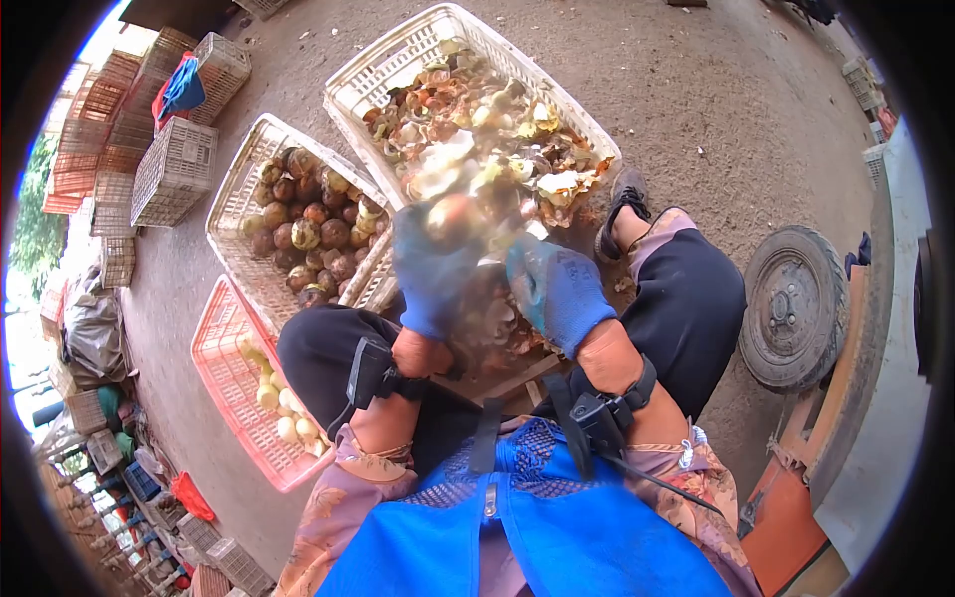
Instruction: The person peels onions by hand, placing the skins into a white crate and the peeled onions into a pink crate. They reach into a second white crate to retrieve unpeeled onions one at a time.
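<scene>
A grey, grit-strewn floor (pixel 696 109) spreads around the seated person. The left hand (pixel 433 269), in a blue glove, is blurred; its fingers seem closed around an onion (pixel 455 216), pale red and equally blurred, above the near edge of the peel crate. The right hand (pixel 559 289), gloved alike, is just beside it with its fingers curled inward; whether they grip anything is hidden.

Each wrist carries a black strap with a small device (pixel 602 423). Under and beyond the hands lies a heap of peel (pixel 572 184), brown, yellow and white, filling much of the white crate (pixel 383 78). Left of that, a second crate (pixel 239 179) holds brown onions (pixel 305 235), and nearer the person a pink crate (pixel 227 373) holds pale ones (pixel 288 430).

Dark trousers (pixel 686 298) cover the spread knees, a blue apron (pixel 617 542) the lap. A shoe (pixel 622 209) rests close by the peel crate's right corner. Farther right stands a wheel (pixel 793 308); far left, stacked crates (pixel 174 174), with a blue cloth (pixel 183 88) draped over one.
</scene>
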